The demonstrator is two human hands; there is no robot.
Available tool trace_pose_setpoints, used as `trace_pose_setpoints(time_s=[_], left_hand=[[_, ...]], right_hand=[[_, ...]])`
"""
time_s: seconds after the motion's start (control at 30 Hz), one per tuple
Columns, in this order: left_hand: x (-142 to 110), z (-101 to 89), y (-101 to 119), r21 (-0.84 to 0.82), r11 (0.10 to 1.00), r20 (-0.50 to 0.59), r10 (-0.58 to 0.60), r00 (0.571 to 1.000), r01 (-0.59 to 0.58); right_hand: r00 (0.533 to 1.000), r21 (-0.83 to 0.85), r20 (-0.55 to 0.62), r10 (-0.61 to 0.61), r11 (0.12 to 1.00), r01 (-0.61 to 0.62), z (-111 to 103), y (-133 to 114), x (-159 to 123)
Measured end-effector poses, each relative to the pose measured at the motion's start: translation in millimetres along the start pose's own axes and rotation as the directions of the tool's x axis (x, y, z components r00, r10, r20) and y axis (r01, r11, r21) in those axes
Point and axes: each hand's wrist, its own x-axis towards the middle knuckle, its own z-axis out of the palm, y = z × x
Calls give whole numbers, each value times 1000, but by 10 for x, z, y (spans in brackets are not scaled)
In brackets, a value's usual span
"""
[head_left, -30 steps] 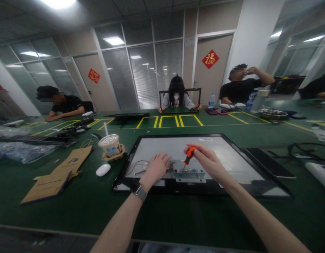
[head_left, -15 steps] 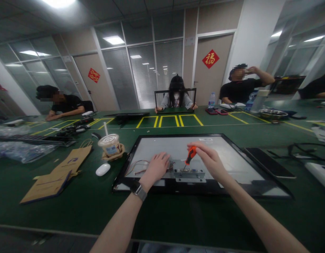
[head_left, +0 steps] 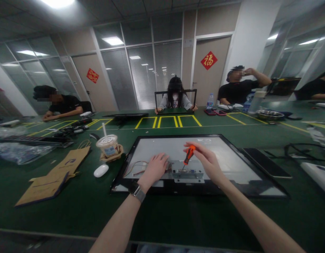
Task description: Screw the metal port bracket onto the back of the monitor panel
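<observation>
Right hand (head_left: 209, 161): fingers closed on the screwdriver (head_left: 189, 154), tip at the bracket (head_left: 189, 177). Left hand (head_left: 155, 168), left of the bracket: fingers extended; any grip hidden.

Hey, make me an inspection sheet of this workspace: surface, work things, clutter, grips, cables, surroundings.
Surface: green table with yellow tape lines.
Work things: black-edged display panel lying flat; metal bracket on it; orange-and-black screwdriver, tip down at the bracket, exact contact too small to tell.
Clutter: lidded cup in cardboard carrier, white mouse, brown paper bag, dark slab.
Grips: left grip palm down beside the bracket, underside hidden; right grip holds the screwdriver.
Cables: thin wires on the panel, by the left grip; black cable at far right.
Surroundings: co-workers across the table, one holding a black frame upright.
</observation>
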Motion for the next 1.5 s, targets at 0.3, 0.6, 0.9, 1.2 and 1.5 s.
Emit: trace_pose_setpoints(time_s=[0.3,0.6,0.9,1.2,1.5], left_hand=[[3,-18,12,-9,1000,10,-12,1000,12],[-10,-52,25,-9,1000,17,-14,1000,14],[-1,-30,23,-3,1000,21,-12,1000,12],[-1,-34,18,-8,1000,21,-9,1000,9],[-4,-17,13,-1,1000,4,-11,1000,11]], right_hand=[[998,-24,-49,-38,999,37,0,12,20],[998,159,-48,51,986,-43,23,28,27],[993,278,79,88,955,-107,67,61,-20],[994,175,47,103,978,-110,-2,76,15],[998,167,-10,57,985,-54,-12,89,36]])
